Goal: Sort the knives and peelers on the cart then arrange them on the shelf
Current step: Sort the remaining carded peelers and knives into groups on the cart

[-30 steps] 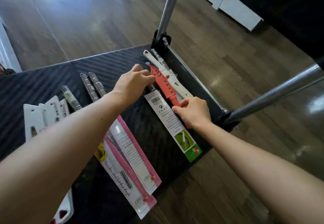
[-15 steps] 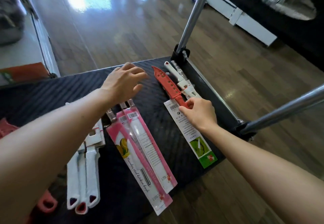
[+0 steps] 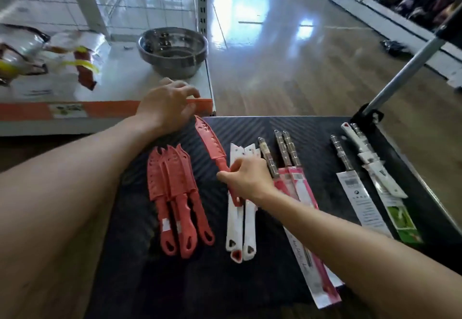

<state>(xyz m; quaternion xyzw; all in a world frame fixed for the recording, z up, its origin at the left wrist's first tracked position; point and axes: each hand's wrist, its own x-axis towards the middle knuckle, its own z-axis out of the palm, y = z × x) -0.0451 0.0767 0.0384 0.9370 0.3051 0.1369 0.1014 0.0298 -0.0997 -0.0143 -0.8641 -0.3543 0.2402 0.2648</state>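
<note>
One more for three grouped red plastic knives [image 3: 175,193]: carrying fourth red sheathed knife [image 3: 211,143] over from right corner of black ribbed cart [image 3: 315,131], gripping handle in right hand [image 3: 246,181], holding left hand [image 3: 167,110] relaxed, empty.

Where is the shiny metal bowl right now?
In the head view the metal bowl sits upper left, on the white shelf just beyond the left hand, to the right of the blurred packets.
</note>
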